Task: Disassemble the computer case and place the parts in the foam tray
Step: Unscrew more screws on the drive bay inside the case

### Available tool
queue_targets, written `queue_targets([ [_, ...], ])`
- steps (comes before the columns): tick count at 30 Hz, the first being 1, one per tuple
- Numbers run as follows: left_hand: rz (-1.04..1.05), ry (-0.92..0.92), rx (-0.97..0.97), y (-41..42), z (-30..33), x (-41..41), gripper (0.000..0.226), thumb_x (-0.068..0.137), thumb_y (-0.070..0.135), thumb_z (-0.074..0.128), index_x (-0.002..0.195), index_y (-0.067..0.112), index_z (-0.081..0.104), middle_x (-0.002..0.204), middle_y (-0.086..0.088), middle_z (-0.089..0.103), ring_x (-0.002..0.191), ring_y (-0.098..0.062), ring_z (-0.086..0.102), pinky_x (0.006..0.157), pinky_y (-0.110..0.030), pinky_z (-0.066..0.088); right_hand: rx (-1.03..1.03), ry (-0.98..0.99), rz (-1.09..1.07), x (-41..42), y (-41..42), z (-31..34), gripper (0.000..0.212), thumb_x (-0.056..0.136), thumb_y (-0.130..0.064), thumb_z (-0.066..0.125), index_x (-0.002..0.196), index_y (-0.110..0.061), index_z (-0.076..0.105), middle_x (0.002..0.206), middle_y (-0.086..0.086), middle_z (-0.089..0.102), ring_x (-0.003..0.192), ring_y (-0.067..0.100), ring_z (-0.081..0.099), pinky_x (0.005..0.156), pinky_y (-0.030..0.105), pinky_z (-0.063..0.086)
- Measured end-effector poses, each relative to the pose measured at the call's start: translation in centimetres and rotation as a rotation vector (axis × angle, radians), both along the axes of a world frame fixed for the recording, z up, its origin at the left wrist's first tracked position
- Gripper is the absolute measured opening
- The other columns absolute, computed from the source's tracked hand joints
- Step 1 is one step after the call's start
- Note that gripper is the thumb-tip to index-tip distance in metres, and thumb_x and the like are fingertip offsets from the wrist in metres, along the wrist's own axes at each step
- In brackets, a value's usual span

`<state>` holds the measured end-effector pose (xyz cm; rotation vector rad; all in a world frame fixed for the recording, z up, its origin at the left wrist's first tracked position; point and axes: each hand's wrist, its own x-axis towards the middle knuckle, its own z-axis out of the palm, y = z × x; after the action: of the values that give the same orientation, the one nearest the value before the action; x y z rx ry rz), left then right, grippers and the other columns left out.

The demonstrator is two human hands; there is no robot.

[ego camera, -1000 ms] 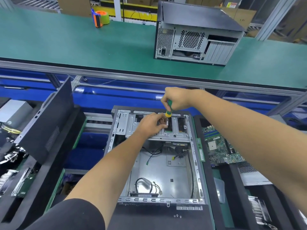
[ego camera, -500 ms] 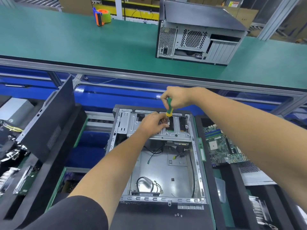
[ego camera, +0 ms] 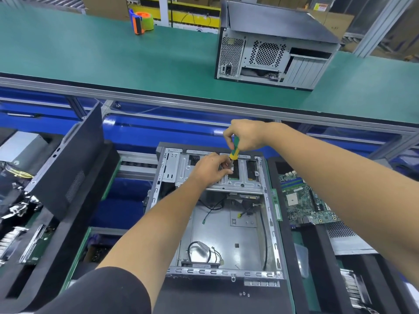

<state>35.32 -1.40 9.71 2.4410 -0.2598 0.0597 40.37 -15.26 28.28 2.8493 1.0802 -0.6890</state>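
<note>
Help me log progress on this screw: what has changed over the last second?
Very little. The right hand still grips the green-and-yellow screwdriver upright over the drive cage of the open case, and the left hand still holds its fingers at the tip. Any turning is too slight to tell. Nothing was picked up or released. The motherboard and closed case on the green bench stayed put.

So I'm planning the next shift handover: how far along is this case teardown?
Well along. Done: the open case is mostly bare inside, and a motherboard lies in the foam tray beside it. In hand: the right hand holds a screwdriver down on the drive cage, with the left hand at its tip. Left: the cage and loose cables.
</note>
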Motion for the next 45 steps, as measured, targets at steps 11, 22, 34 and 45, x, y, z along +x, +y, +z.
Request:
queue_targets([
  [11, 0.004, -0.010, 0.013, -0.1, 0.1, 0.1, 0.023, 0.087, 0.043, 0.077, 0.105, 0.032, 0.068, 0.097, 0.008, 0.063, 0.089, -0.009, 0.059, 0.079, -0.030, 0.049, 0.001, -0.027, -0.048, 0.1, -0.8, 0.2, 0.015, 0.094, -0.012, 0.045, 0.091, -0.022, 0.057, 0.086, -0.008, 0.064, 0.076, 0.015, 0.055, 0.064, 0.033, 0.037],
  [22, 0.007, -0.015, -0.005, -0.1, 0.3, 0.0, 0.023, 0.087, 0.043, 0.078, 0.106, 0.033, 0.069, 0.096, 0.010, 0.064, 0.090, -0.007, 0.060, 0.080, -0.028, 0.049, -0.321, -0.332, 0.060, 0.7, -1.2, 0.5, 0.022, 0.102, -0.036, 0.039, 0.084, -0.025, 0.047, 0.078, 0.000, 0.050, 0.067, 0.019, 0.046, 0.055, 0.033, 0.029],
  [34, 0.010, -0.009, 0.006, -0.1, 0.5, 0.0, 0.024, 0.087, 0.043, 0.077, 0.106, 0.031, 0.069, 0.094, 0.011, 0.063, 0.089, -0.010, 0.061, 0.082, -0.032, 0.052, -0.289, -0.285, 0.096, 0.4, 0.8, 0.4, 0.013, 0.102, -0.033, 0.036, 0.097, -0.026, 0.046, 0.079, -0.002, 0.049, 0.068, 0.018, 0.046, 0.056, 0.034, 0.029],
  [45, 0.001, 0.000, 0.013, -0.3, 0.5, 0.0, 0.022, 0.088, 0.044, 0.075, 0.106, 0.032, 0.069, 0.095, 0.011, 0.065, 0.089, -0.008, 0.059, 0.082, -0.031, 0.051, -0.305, -0.258, 0.069, 0.5, 1.0, 0.5, 0.020, 0.102, -0.036, 0.036, 0.091, -0.026, 0.049, 0.081, -0.001, 0.052, 0.070, 0.016, 0.046, 0.056, 0.033, 0.028],
])
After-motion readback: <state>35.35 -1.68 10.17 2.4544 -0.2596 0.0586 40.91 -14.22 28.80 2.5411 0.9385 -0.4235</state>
